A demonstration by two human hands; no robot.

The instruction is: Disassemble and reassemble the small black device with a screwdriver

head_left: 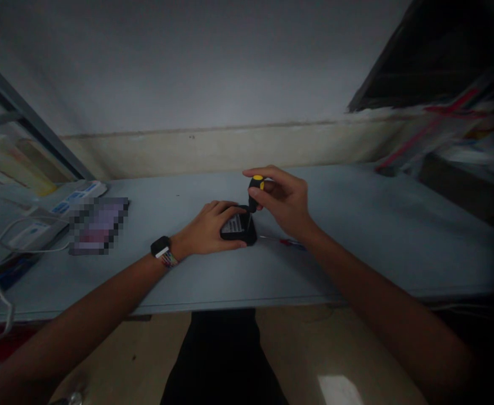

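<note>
Left hand [209, 230]: arm entering from the near left, palm down, thumb along the near side and fingers over the far side of a small black device [239, 226], clamped on it; a dark watch [160, 246] and a multicoloured band [170, 259] at the wrist. Device: mid-table, between front and back edges, a pale panel partly covered by the fingers. Right hand [287, 197]: arm entering from the near right, thumb and fingers closed on the handle of a black-and-yellow screwdriver [255, 185], held roughly upright over the device's far right corner; tip contact unclear. Grey-framed rack [46, 135], at the table's back left corner: yellow item [40, 177] and pale papers visible through it. Power strip [82, 194], along the left end of the table [213, 281]; white cables [11, 310] looping beside it and past the front edge. Phone [101, 225], screen pixelated, right of the strip. Slim tool [286, 242], red and blue handle, lying just right of the device, partly hidden by the right forearm. Red-edged object [420, 136], back right corner, too blurred to identify.
</note>
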